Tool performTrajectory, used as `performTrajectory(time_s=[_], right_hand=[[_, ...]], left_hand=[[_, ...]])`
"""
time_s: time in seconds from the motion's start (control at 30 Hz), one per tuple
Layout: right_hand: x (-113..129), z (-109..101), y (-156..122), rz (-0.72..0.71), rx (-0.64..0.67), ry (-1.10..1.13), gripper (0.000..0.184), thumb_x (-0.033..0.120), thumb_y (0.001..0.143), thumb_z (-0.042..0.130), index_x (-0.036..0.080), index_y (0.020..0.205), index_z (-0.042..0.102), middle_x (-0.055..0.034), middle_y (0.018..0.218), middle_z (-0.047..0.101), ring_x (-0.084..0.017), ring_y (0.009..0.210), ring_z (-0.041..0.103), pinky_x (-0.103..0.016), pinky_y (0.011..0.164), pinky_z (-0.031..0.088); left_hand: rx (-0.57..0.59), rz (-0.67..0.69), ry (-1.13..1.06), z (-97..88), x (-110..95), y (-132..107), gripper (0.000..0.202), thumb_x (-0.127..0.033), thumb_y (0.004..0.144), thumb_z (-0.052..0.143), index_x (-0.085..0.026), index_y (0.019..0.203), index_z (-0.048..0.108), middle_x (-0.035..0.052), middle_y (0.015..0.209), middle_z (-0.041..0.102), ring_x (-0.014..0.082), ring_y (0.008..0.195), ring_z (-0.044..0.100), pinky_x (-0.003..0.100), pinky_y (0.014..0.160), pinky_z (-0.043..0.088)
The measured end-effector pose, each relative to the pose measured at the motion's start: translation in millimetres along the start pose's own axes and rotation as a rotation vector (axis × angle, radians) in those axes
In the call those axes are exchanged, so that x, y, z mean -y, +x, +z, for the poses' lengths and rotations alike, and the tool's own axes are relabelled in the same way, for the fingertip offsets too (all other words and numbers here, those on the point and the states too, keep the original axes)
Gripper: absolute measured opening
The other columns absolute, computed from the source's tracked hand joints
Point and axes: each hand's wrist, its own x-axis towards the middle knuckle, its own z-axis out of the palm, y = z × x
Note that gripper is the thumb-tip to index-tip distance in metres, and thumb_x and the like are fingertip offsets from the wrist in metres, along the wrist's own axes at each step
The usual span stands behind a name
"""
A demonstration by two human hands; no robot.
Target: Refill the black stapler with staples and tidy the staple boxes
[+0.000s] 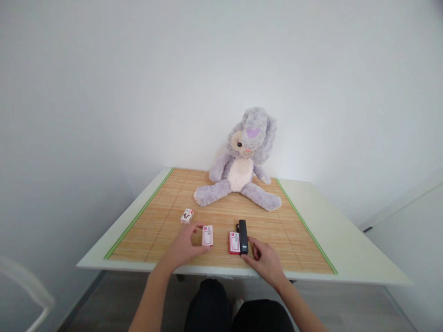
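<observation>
My left hand (187,244) is curved around a small red and white box (207,236), thumb at its near edge and index finger at its far left corner. Beside a black stapler (243,236) is my right hand (265,260), its thumb at the stapler's near end and its bent fingers against the right side. A second small red and white box (234,243) lies flat against the stapler's left side. Farther left, a small white box with a dark picture (187,216) rests just beyond my left fingers.
A grey plush bunny (241,175) sits at the back against the white wall, legs spread. Under everything lies a bamboo mat (166,235) with green edges, on a white table (346,244). A white curved bar (27,281) shows at lower left.
</observation>
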Motion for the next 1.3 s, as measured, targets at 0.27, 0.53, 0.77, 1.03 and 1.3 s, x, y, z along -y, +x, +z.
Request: performTrajectory(time_s=[0.27,0.53,0.77,1.03,1.3], right_hand=[[-1.2,1.6,-0.4,-0.004,0.004,0.013,0.057,0.057,0.084,0.072,0.028,0.132,0.066,0.0057,0.064,0.059,-0.018,0.064,0.059,-0.030,0.065,0.038],[-2.7,2.4,-0.9,-0.037,-0.012,0.014,0.056,0.056,0.084,0.072,0.028,0.132,0.066,0.0058,0.065,0.059,-0.017,0.064,0.058,-0.029,0.065,0.038],[-1.1,0.7,-0.8,-0.031,-0.009,0.016,0.056,0.055,0.084,0.073,0.027,0.132,0.066,0.0055,0.065,0.061,-0.017,0.064,0.058,-0.029,0.066,0.039],[0.8,-0.7,-1.1,0.000,0.001,0.010,0.060,0.058,0.084,0.071,0.027,0.134,0.064,0.0046,0.066,0.061,-0.018,0.066,0.059,-0.029,0.066,0.039],[0.9,0.0,-0.2,0.012,0.007,0.016,0.060,0.055,0.083,0.072,0.027,0.135,0.064,0.0049,0.065,0.060,-0.018,0.065,0.059,-0.029,0.066,0.040]], left_hand=[[0.064,0.100,-0.036,62.5,-61.4,23.0,0.062,-0.036,0.060,0.091,-0.025,0.115,0.066,0.0062,0.119,0.068,0.0289,0.114,0.059,0.038,0.098,0.046],[0.095,0.102,-0.059,75.4,-58.7,26.8,0.060,-0.037,0.064,0.089,-0.027,0.118,0.065,0.0045,0.120,0.069,0.0267,0.115,0.060,0.035,0.098,0.045],[0.112,0.085,-0.114,84.7,-57.2,26.5,0.068,-0.042,0.066,0.089,-0.025,0.126,0.063,0.0065,0.119,0.070,0.0245,0.106,0.065,0.034,0.092,0.050],[-0.354,-0.106,-0.008,44.6,-26.6,28.1,0.042,-0.059,0.089,0.063,-0.025,0.112,0.074,0.0044,0.108,0.071,0.0173,0.080,0.061,0.032,0.080,0.052],[-0.644,-0.320,0.131,1.6,27.5,28.7,0.057,-0.062,0.089,0.057,-0.020,0.126,0.068,0.0086,0.111,0.065,0.0224,0.086,0.058,0.039,0.086,0.048]])
